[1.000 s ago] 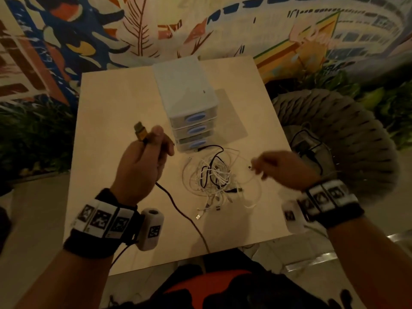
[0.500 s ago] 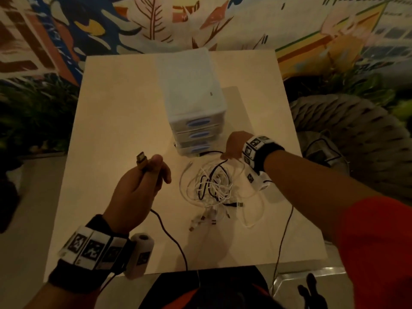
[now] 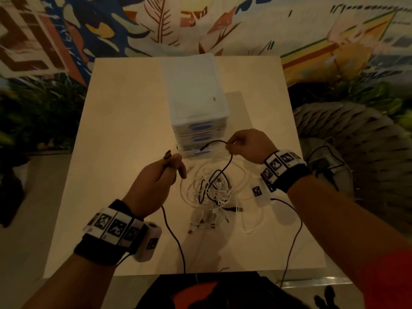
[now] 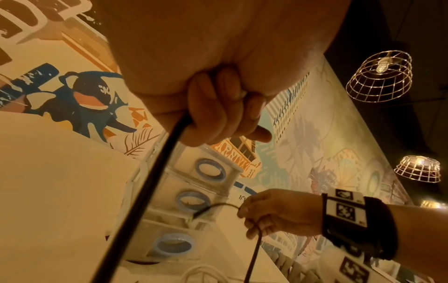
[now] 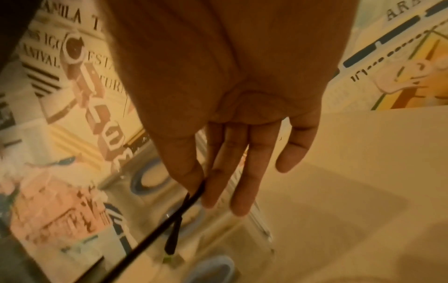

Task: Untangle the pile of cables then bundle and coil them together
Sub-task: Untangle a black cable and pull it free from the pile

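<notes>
- Near the middle of the bench (image 3: 124,121), just in front of the small drawer unit (image 3: 196,108), lies the pile of cables (image 3: 211,190): mostly white loops with a black cable (image 3: 228,162) threaded through them
- Left hand (image 3: 156,184) is curled round one end of a dark cable, its plug (image 3: 167,155) sticking up above the knuckles; the rest of that cable drops past the near edge of the bench
- Right hand (image 3: 247,144) pinches the black cable between thumb and forefinger, the other fingers (image 5: 252,168) hanging fairly straight; the free plug end droops toward the drawers, the long run falls back into the pile
- Step in hand, as I judge it: untangling, with the black cable being drawn out of the white ones; nothing is coiled yet
- Next move likely calls for lifting the pinched strand up and away while watching where it crosses the white loops, and feeding the plug end back through any loop that snags, not pulling hard, which could tighten the knot or drag the whole pile along
</notes>
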The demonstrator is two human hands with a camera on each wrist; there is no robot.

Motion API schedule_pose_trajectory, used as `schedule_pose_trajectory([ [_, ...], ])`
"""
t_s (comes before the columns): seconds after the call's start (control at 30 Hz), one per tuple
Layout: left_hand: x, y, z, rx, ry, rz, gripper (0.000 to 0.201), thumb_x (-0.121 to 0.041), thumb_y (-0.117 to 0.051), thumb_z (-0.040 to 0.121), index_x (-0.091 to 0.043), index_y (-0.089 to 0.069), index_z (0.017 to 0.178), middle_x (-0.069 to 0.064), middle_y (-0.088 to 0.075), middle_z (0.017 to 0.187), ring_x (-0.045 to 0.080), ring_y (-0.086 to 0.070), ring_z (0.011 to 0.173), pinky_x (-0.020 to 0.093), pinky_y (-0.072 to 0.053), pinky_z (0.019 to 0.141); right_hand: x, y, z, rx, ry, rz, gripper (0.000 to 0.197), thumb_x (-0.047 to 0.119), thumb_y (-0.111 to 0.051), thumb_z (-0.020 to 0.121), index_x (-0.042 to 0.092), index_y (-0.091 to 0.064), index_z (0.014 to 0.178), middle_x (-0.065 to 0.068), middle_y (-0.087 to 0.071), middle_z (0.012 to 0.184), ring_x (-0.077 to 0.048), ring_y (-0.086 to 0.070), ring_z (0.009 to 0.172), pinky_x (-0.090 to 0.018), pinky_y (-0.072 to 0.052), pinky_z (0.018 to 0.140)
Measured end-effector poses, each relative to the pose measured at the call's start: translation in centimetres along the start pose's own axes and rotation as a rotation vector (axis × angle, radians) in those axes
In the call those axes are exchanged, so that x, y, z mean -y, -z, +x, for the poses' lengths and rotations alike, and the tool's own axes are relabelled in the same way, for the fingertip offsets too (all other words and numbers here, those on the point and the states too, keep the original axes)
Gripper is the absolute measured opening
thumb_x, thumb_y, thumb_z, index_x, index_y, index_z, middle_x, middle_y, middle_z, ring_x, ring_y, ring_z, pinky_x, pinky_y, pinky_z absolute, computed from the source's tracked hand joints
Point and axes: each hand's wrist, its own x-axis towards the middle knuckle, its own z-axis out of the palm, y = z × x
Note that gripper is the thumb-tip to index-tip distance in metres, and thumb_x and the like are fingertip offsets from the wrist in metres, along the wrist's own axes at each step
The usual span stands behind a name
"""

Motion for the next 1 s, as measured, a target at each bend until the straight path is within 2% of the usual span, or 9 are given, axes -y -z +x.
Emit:
schedule_pose_trajectory([
  [0.1, 0.0, -0.7, 0.6, 0.047, -0.006, 0.008, 0.051, -0.053, -0.027, 0.105, -0.027, -0.064, 0.083, -0.004, -0.039, 0.057, 0.011, -0.037, 0.050, 0.034, -0.035, 0.058, 1.0, 1.4, -2.1, 0.012, 0.027, 0.254, 0.022, 0.033, -0.069, 0.094, 0.013, -0.068, 0.099, 0.001, -0.078, 0.081, -0.013, -0.075, 0.072, -0.032, -0.056, 0.075],
  [0.17, 0.0, -1.4, 1.0, 0.071, 0.004, 0.013, 0.045, -0.050, -0.027, 0.106, -0.031, -0.066, 0.094, -0.009, -0.044, 0.057, 0.008, -0.039, 0.052, 0.032, -0.036, 0.058, 2.0, 2.2, -3.8, -0.002, 0.045, 0.412, 0.023, 0.029, -0.070, 0.094, 0.007, -0.064, 0.100, -0.006, -0.078, 0.083, -0.019, -0.076, 0.072, -0.034, -0.059, 0.071],
  [0.33, -1.3, -3.8, 2.0, 0.168, -0.055, 0.095, 0.039, -0.046, -0.031, 0.106, -0.029, -0.061, 0.125, -0.016, -0.054, 0.068, 0.001, -0.049, 0.060, 0.027, -0.039, 0.064, 4.3, 1.7, -6.6, 0.011, 0.123, 0.538, 0.028, 0.024, -0.075, 0.090, 0.002, -0.062, 0.100, -0.012, -0.077, 0.082, -0.025, -0.076, 0.077, -0.042, -0.062, 0.079],
  [0.47, -1.5, -5.1, 3.1, 0.289, -0.075, 0.186, 0.041, -0.044, -0.030, 0.108, -0.028, -0.067, 0.110, -0.009, -0.064, 0.072, 0.002, -0.058, 0.063, 0.026, -0.042, 0.066, 5.3, 0.1, -7.1, -0.106, 0.197, 0.395, 0.023, 0.034, -0.074, 0.090, 0.015, -0.066, 0.100, 0.000, -0.076, 0.081, -0.015, -0.074, 0.077, -0.039, -0.061, 0.079],
  [0.6, -0.9, -4.6, 3.5, 0.218, -0.044, 0.148, 0.047, -0.043, -0.027, 0.109, -0.025, -0.067, 0.092, -0.004, -0.068, 0.077, 0.021, -0.063, 0.077, 0.035, -0.048, 0.075, 4.4, -1.3, -7.4, -0.114, 0.144, 0.572, 0.019, 0.026, -0.064, 0.099, 0.010, -0.068, 0.108, -0.002, -0.077, 0.094, -0.016, -0.075, 0.082, -0.031, -0.061, 0.076],
  [0.7, -0.3, -4.0, 3.2, 0.154, 0.014, 0.029, 0.050, -0.047, -0.030, 0.108, -0.019, -0.066, 0.086, 0.001, -0.068, 0.078, 0.026, -0.062, 0.081, 0.040, -0.047, 0.083, 2.0, -3.0, -7.9, -0.076, 0.038, 0.464, 0.015, 0.023, -0.057, 0.101, 0.014, -0.069, 0.104, 0.000, -0.076, 0.093, -0.012, -0.074, 0.080, -0.024, -0.056, 0.072],
  [0.8, 0.5, -3.5, 2.7, 0.150, 0.035, -0.049, 0.050, -0.042, -0.035, 0.108, -0.009, -0.064, 0.083, 0.000, -0.065, 0.073, 0.023, -0.061, 0.081, 0.043, -0.045, 0.092, -0.4, -5.0, -8.3, 0.016, 0.000, 0.157, 0.013, 0.023, -0.059, 0.096, 0.024, -0.070, 0.103, 0.007, -0.074, 0.095, -0.011, -0.071, 0.084, -0.030, -0.055, 0.080],
  [0.9, 1.1, -3.3, 1.9, 0.153, 0.034, -0.046, 0.050, -0.038, -0.041, 0.107, -0.003, -0.063, 0.078, 0.003, -0.067, 0.083, 0.013, -0.061, 0.091, 0.037, -0.041, 0.092, -1.2, -6.1, -8.8, 0.065, 0.008, -0.070, 0.015, 0.031, -0.058, 0.098, 0.025, -0.069, 0.107, 0.003, -0.072, 0.102, -0.017, -0.066, 0.093, -0.028, -0.046, 0.080],
  [1.0, 1.9, -3.4, 1.5, 0.126, 0.059, -0.035, 0.050, -0.037, -0.040, 0.107, -0.003, -0.064, 0.079, 0.006, -0.069, 0.087, 0.014, -0.061, 0.093, 0.027, -0.042, 0.084, -1.3, -6.9, -10.1, -0.054, 0.026, -0.016, 0.010, 0.028, -0.063, 0.093, 0.026, -0.067, 0.101, 0.007, -0.069, 0.090, -0.016, -0.064, 0.082, -0.029, -0.049, 0.076],
])
